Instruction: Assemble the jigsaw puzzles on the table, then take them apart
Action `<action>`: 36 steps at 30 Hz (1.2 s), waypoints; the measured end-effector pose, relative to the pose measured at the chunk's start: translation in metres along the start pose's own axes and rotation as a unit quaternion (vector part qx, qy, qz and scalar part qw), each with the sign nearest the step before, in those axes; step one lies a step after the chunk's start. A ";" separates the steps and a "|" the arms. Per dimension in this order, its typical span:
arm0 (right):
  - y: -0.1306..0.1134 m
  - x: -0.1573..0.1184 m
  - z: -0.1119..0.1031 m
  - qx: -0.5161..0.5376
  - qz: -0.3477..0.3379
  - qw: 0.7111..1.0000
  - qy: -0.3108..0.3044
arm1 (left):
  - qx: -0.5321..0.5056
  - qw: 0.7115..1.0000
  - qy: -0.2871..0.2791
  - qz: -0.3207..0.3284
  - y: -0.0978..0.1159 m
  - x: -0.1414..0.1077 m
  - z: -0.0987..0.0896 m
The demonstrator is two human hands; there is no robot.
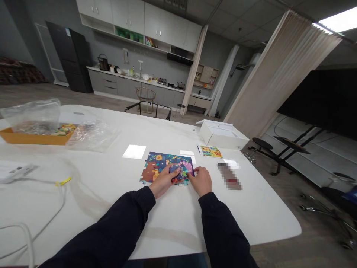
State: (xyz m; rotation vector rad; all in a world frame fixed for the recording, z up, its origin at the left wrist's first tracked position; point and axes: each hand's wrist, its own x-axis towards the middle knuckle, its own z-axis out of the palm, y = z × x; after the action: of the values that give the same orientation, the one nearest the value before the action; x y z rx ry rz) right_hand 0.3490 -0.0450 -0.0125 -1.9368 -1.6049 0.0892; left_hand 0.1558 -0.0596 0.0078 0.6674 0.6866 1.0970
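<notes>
A partly assembled jigsaw puzzle [160, 159], dark blue with colourful cartoon animals, lies on the white table in front of me. Its left and near edges show open knobs and notches. Over its near part, my left hand [164, 180] is closed around a few puzzle pieces [176, 172], the thumb pressing on top. At the puzzle's right edge, my right hand [201, 180] has its fingers curled, thumb and forefinger on a puzzle piece there. The fingers partly cover that piece, and whether it is joined to the rest I cannot tell.
A small picture card [211, 151] lies right of the puzzle, before an open white box [223, 134]. A blurred-out item [230, 176] lies right of my hand. At left are an orange tray [36, 138], clear plastic bags [93, 136] and a white cable [60, 203].
</notes>
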 end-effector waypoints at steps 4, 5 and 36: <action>-0.005 -0.004 0.006 0.022 0.038 0.999 -0.010 | 0.020 1.000 -0.003 -0.012 -0.001 0.000 -0.001; -0.004 -0.004 0.006 0.050 0.057 0.997 -0.009 | 0.019 1.000 -0.006 -0.013 -0.002 0.000 -0.002; -0.026 0.037 0.021 -0.002 0.097 0.995 -0.023 | 0.006 0.998 0.044 0.034 -0.001 0.005 -0.006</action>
State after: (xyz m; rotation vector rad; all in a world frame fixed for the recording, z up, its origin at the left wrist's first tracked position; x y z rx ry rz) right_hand 0.3276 -0.0010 -0.0047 -2.1047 -1.4411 0.2101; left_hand 0.1533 -0.0541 0.0020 0.6586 0.7512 1.1921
